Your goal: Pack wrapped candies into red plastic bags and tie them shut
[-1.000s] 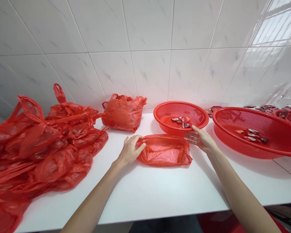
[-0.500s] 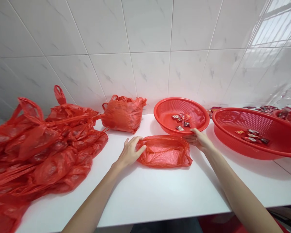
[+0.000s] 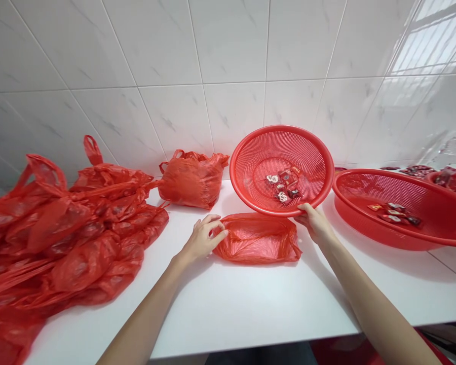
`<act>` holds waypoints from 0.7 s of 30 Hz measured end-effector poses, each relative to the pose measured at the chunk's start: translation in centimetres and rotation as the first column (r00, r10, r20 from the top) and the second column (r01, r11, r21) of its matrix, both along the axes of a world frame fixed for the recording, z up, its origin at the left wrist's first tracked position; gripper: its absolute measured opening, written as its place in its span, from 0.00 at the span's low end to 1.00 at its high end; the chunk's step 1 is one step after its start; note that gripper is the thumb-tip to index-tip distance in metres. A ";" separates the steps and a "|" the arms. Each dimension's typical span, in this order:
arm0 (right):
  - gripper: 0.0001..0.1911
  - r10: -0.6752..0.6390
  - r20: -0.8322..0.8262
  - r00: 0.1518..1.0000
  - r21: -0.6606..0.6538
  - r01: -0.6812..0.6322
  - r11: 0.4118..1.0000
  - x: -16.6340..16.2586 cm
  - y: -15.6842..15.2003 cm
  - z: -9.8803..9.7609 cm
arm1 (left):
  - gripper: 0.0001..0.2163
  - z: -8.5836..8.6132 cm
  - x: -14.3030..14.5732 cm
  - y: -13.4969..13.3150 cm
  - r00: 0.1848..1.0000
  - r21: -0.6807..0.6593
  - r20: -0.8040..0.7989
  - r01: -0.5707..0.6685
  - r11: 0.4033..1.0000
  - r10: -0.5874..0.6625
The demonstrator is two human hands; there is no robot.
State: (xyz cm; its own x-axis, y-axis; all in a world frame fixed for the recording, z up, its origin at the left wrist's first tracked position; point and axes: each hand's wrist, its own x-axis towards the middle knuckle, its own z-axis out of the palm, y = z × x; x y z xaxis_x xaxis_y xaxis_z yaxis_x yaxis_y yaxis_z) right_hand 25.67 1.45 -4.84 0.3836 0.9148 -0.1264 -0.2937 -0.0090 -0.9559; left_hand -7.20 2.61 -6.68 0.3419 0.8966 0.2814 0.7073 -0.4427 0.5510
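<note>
An open red plastic bag [image 3: 256, 238] lies on the white counter [image 3: 228, 299] in front of me. My left hand [image 3: 201, 237] pinches its left rim. My right hand [image 3: 314, 221] grips the near rim of a small red mesh basket [image 3: 251, 157], which is tilted up toward me above the bag. Several wrapped candies [image 3: 283, 185] have slid to the basket's lower side.
A heap of filled red bags [image 3: 68, 228] covers the counter's left side, and one tied red bag [image 3: 192, 177] stands by the tiled wall. A large red basket [image 3: 433, 223] with a few candies sits at the right; more candies lie behind it.
My right hand has taken the small basket's rim and tipped it up from flat on the counter; the candies slid down toward the bag. The left hand stayed on the bag.
</note>
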 end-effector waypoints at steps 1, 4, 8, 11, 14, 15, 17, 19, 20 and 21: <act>0.05 0.001 0.003 1.000 0.015 -0.001 1.000 -0.1 -0.1 0.0 | 0.14 0.0 0.0 0.0 1.000 -0.013 -0.006 0.003 1.000 -0.004; 0.05 0.008 0.013 1.000 0.053 -0.008 0.999 -0.4 -0.4 0.0 | 0.15 0.1 -0.1 -0.1 0.999 -0.054 -0.017 0.030 0.998 -0.031; 0.05 0.017 0.037 0.999 0.079 -0.020 0.997 -0.7 -0.6 -0.2 | 0.18 0.5 -0.1 -0.4 0.999 -0.094 -0.011 0.048 0.994 -0.050; 0.06 0.014 0.062 0.998 0.102 -0.020 0.995 -0.9 -0.7 -0.2 | 0.18 0.7 0.0 -0.5 0.999 -0.106 0.002 0.053 0.993 -0.053; 0.08 0.007 0.084 0.996 0.126 -0.017 0.992 -1.0 -0.8 -0.2 | 0.20 0.5 0.1 -0.4 0.996 -0.131 0.064 0.068 0.989 -0.060; 0.08 0.005 0.091 0.996 0.133 -0.017 0.991 -1.1 -0.9 -0.2 | 0.21 0.3 0.1 -0.4 0.994 -0.144 0.094 0.069 0.987 -0.056; 0.09 0.003 0.106 0.994 0.146 -0.018 0.989 -1.2 -0.9 -0.1 | 0.23 -0.3 0.3 -0.2 0.985 -0.173 0.174 0.049 0.984 -0.019; 0.09 0.000 0.122 0.993 0.157 -0.019 0.987 -1.2 -1.0 -0.2 | 0.25 -1.0 0.5 0.1 0.959 -0.217 0.279 0.010 0.976 0.053; 0.09 -0.002 0.130 0.992 0.161 -0.019 0.987 -1.2 -0.9 -0.2 | 0.26 -1.3 0.6 0.2 0.940 -0.244 0.329 -0.009 0.970 0.091; 0.09 -0.004 0.139 0.990 0.166 -0.019 0.986 -1.2 -0.9 -0.2 | 0.27 -1.7 0.8 0.4 0.920 -0.267 0.372 -0.020 0.963 0.122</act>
